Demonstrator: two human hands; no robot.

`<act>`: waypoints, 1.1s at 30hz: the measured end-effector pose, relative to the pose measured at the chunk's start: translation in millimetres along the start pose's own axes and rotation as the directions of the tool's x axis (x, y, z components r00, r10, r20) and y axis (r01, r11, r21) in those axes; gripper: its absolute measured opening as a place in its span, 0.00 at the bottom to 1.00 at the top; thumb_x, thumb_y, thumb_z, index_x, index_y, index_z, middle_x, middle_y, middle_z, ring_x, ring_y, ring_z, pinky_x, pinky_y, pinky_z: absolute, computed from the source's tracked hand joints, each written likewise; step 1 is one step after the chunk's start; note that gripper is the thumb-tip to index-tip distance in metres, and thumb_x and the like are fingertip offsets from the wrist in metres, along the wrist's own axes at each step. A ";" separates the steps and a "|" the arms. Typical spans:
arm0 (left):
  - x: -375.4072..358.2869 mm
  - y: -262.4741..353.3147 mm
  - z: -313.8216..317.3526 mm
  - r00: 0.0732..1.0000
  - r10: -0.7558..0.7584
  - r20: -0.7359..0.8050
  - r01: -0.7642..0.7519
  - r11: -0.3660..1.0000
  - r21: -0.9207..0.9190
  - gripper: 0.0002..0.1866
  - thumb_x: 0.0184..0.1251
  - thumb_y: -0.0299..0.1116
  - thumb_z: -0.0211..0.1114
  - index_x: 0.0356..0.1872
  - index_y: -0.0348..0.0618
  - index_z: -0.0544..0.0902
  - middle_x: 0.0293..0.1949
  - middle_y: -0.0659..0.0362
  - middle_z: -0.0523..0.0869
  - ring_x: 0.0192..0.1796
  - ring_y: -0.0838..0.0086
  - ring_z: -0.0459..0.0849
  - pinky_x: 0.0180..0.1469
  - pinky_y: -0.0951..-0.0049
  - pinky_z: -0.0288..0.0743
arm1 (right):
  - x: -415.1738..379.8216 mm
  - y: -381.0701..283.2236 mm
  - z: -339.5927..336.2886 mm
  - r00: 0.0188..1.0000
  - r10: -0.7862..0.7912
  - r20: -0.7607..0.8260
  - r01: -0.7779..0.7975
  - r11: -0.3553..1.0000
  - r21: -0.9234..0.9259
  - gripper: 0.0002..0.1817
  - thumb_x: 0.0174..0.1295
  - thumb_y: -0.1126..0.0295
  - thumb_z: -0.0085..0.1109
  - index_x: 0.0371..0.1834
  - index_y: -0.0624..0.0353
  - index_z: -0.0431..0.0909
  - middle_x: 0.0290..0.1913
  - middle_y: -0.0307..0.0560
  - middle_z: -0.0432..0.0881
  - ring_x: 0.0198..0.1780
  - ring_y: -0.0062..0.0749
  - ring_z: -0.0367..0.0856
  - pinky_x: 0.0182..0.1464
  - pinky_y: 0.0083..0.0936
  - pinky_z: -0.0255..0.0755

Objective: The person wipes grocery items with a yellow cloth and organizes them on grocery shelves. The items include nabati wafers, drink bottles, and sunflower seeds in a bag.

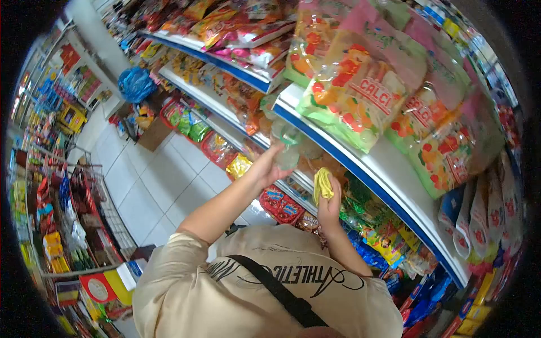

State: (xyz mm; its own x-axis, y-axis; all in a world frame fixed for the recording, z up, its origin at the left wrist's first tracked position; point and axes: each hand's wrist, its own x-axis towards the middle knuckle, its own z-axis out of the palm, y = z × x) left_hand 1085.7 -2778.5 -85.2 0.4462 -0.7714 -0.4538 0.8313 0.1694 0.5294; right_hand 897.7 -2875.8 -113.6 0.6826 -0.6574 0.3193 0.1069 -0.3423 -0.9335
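My left hand (271,168) is wrapped round a clear, greenish container (287,147) at the shelf edge; its outline is blurred. A folded yellow cloth (323,187) is in my right hand (330,204), pinched between thumb and fingers. The cloth is a short way to the right of the container and does not touch it. Both hands are in front of a lower shelf, beside the blue-edged upper shelf (360,160). More clear packages stand behind the container, partly hidden by it and by the shelf above.
Large Calci bags (360,90) stand on the upper shelf at the right. Red snack packs (280,204) lie low below my hands. At the left are a tiled floor (152,180), a cardboard box (153,134), a blue plastic bag (136,84) and a wire rack (112,217) with goods.
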 end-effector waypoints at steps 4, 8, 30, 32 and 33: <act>-68.1 -19.3 -32.3 0.993 -0.095 0.074 0.098 0.995 -0.036 0.22 0.62 0.40 0.56 0.54 0.45 0.65 0.50 0.57 0.75 0.48 0.65 0.77 0.44 0.61 0.77 | 22.0 -24.3 25.7 0.880 -0.409 0.243 0.465 0.846 -0.261 0.22 0.54 0.78 0.49 0.56 0.65 0.63 0.57 0.63 0.65 0.58 0.56 0.64 0.63 0.42 0.55; -131.9 -43.0 -41.2 0.991 0.044 -0.130 -0.048 0.998 -0.027 0.22 0.62 0.39 0.56 0.55 0.44 0.65 0.53 0.57 0.70 0.50 0.66 0.75 0.44 0.59 0.76 | 6.2 -38.1 60.4 0.563 -0.627 0.538 0.719 0.693 0.055 0.18 0.52 0.75 0.53 0.48 0.64 0.72 0.51 0.61 0.71 0.58 0.62 0.64 0.65 0.49 0.49; -278.2 -45.6 -138.0 0.826 0.270 -0.494 0.158 0.731 0.664 0.26 0.53 0.39 0.63 0.51 0.39 0.66 0.39 0.55 0.79 0.42 0.70 0.79 0.42 0.71 0.74 | 27.6 -42.1 189.1 0.486 0.025 0.874 0.368 0.901 -0.230 0.20 0.51 0.84 0.42 0.46 0.60 0.76 0.50 0.54 0.75 0.54 0.46 0.72 0.58 0.28 0.63; -289.8 -18.4 -138.5 0.856 0.344 -0.385 0.194 0.477 0.857 0.30 0.48 0.44 0.66 0.49 0.37 0.68 0.38 0.50 0.80 0.41 0.64 0.80 0.43 0.68 0.73 | 12.8 -66.0 193.6 0.322 0.093 0.942 0.337 0.918 -0.206 0.21 0.50 0.85 0.43 0.47 0.60 0.76 0.51 0.55 0.75 0.54 0.45 0.72 0.58 0.28 0.63; -295.7 -5.9 -137.6 0.874 0.361 -0.324 0.205 0.331 0.921 0.32 0.46 0.46 0.67 0.49 0.36 0.68 0.37 0.48 0.80 0.41 0.61 0.80 0.43 0.66 0.73 | 0.0 -79.6 198.4 0.228 0.082 0.970 0.330 0.931 -0.157 0.21 0.49 0.85 0.43 0.47 0.59 0.76 0.51 0.54 0.75 0.54 0.44 0.72 0.57 0.28 0.64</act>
State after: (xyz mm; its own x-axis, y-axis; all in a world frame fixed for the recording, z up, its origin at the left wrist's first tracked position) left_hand 994.4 -2467.1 -52.8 0.7975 -0.4144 -0.4384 0.0612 -0.6675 0.7421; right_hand 1032.7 -2715.4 -71.7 0.8658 0.4732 -0.1625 0.2118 -0.6409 -0.7378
